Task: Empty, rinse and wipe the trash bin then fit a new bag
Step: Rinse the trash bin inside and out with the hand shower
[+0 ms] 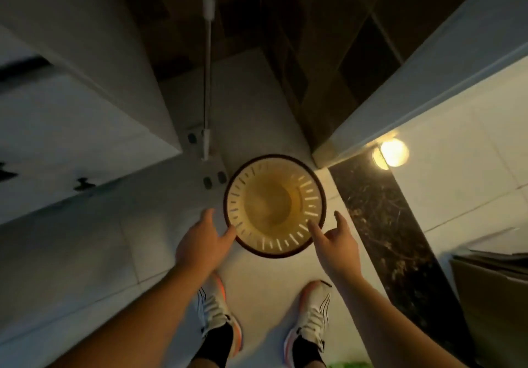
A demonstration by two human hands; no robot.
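Note:
A round yellow trash bin (pixel 274 206) with slotted walls and a dark rim stands upright on the pale tiled floor, seen from straight above. Its inside holds no bag and nothing else. My left hand (pixel 204 241) is at the bin's lower left, fingers straight, the thumb touching the rim. My right hand (pixel 334 237) is at the lower right, fingers spread and relaxed, the forefinger reaching over the rim. Neither hand holds anything.
A white cabinet (pixel 71 127) fills the left. A mop pole (pixel 208 81) with its flat head stands just behind the bin. A white wall corner (pixel 400 101) and a dark marble threshold (pixel 380 224) lie to the right, a cardboard box (pixel 494 296) at lower right. My two shoes stand below the bin.

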